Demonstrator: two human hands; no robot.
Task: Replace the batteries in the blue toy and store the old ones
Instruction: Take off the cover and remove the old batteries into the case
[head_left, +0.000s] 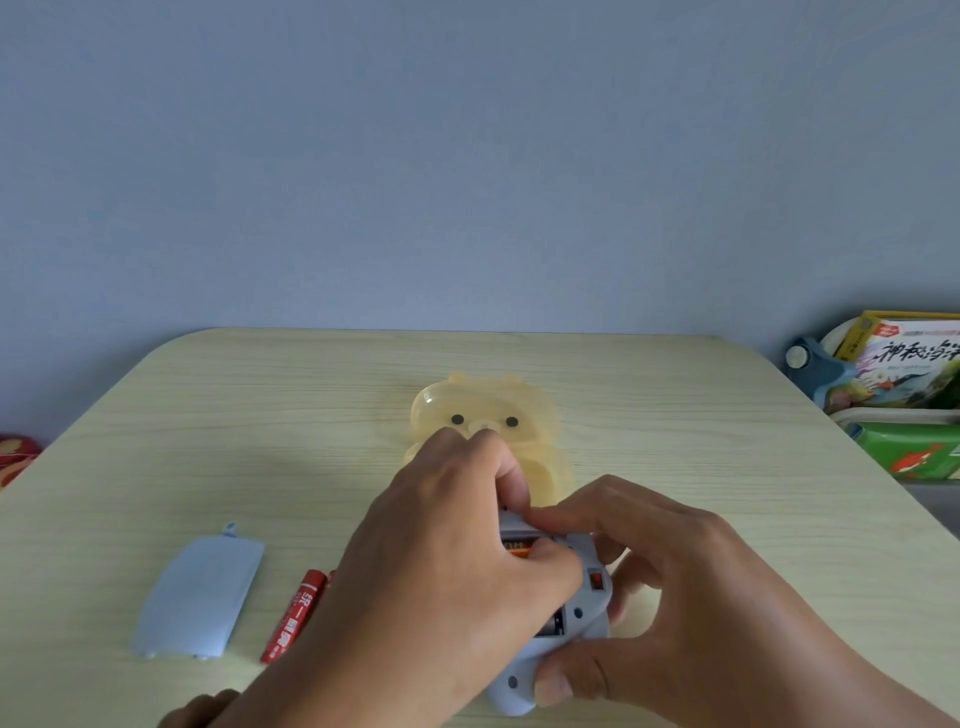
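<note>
The blue toy (582, 618) lies underside up near the table's front edge, its battery bay open. My right hand (670, 582) grips the toy's right side, thumb on its near end. My left hand (447, 561) reaches over the bay, its fingertips pinching a battery (517, 548) that shows orange and black inside the bay. The toy's pale blue battery cover (200, 597) lies flat to the left. A red battery (293, 616) rests on the table beside my left wrist, with a second one mostly hidden behind it.
A translucent yellow bear-shaped case (485, 415) sits on the table just beyond my hands. Books and a bin (904, 395) stand off the table's right edge. A red object (15, 457) shows at the far left. The table (260, 431) is light wood.
</note>
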